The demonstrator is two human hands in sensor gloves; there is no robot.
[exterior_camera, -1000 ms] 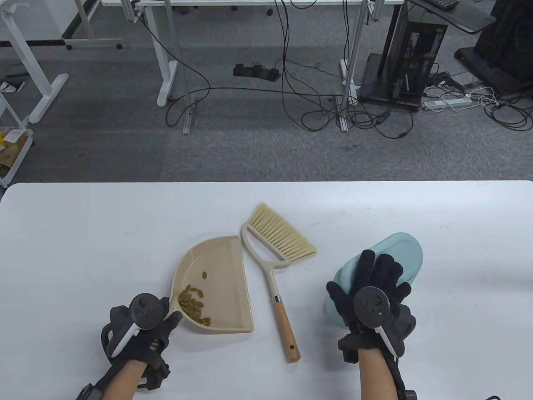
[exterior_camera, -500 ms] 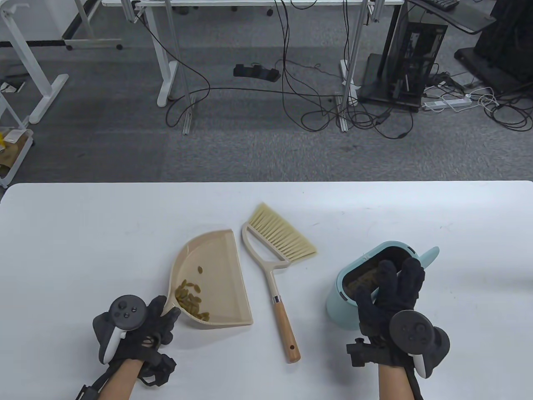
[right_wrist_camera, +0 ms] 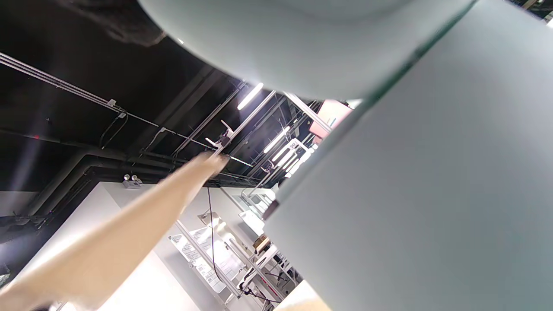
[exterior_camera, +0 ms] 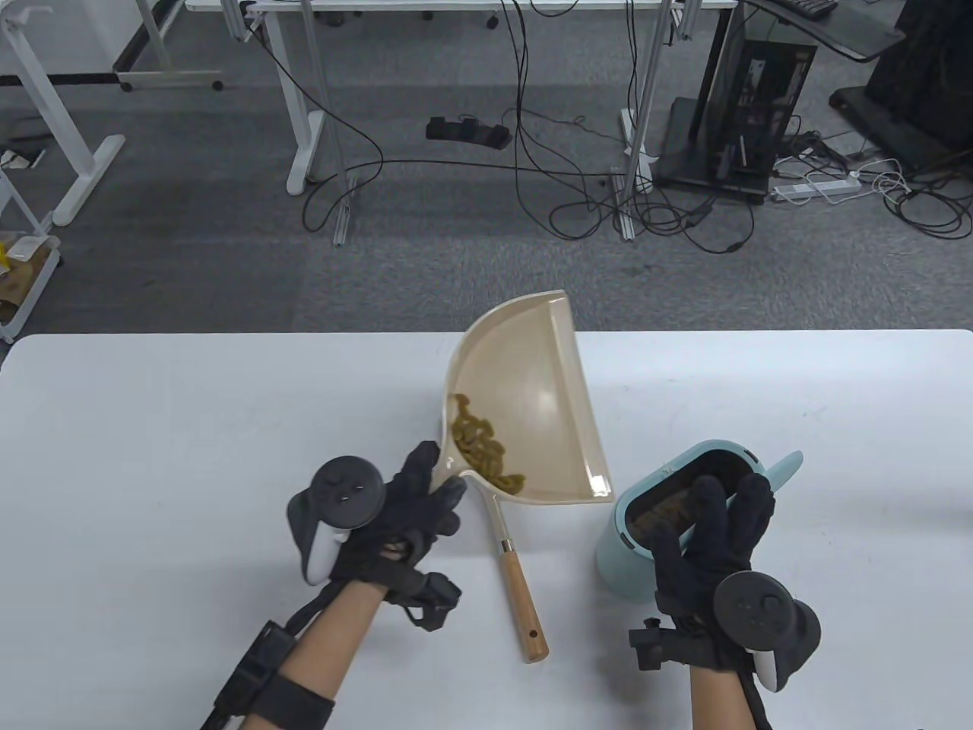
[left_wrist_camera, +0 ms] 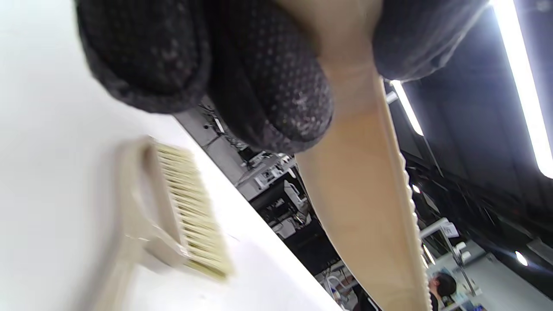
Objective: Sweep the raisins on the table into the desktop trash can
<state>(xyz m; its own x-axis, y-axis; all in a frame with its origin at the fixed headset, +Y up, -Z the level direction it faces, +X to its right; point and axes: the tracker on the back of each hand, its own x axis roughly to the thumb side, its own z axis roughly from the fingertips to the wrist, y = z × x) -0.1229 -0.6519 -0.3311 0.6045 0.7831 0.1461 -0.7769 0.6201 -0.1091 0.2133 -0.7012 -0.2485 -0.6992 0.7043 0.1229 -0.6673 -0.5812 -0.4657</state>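
My left hand (exterior_camera: pixel 414 502) grips the handle of the beige dustpan (exterior_camera: pixel 543 395) and holds it raised above the table, left of the trash can. A pile of raisins (exterior_camera: pixel 480 449) lies in the pan near the handle. The pan's underside (left_wrist_camera: pixel 367 194) fills the left wrist view below my gloved fingers (left_wrist_camera: pixel 268 86). The light blue desktop trash can (exterior_camera: pixel 646 517) stands at the right with its lid (exterior_camera: pixel 783 468) swung open. My right hand (exterior_camera: pixel 711 532) rests on the can's rim, fingers over the opening. The can's wall (right_wrist_camera: pixel 432 207) fills the right wrist view.
The brush with a wooden handle (exterior_camera: pixel 521 601) lies on the white table (exterior_camera: pixel 152 456), its head hidden under the raised dustpan; the head (left_wrist_camera: pixel 190 211) shows in the left wrist view. Beyond the table's far edge are desk legs and cables on the floor.
My left hand lifted the dustpan with the raisins off the table and carried it right, over the brush head. One second ago my right hand covered the shut can; its lid opened.
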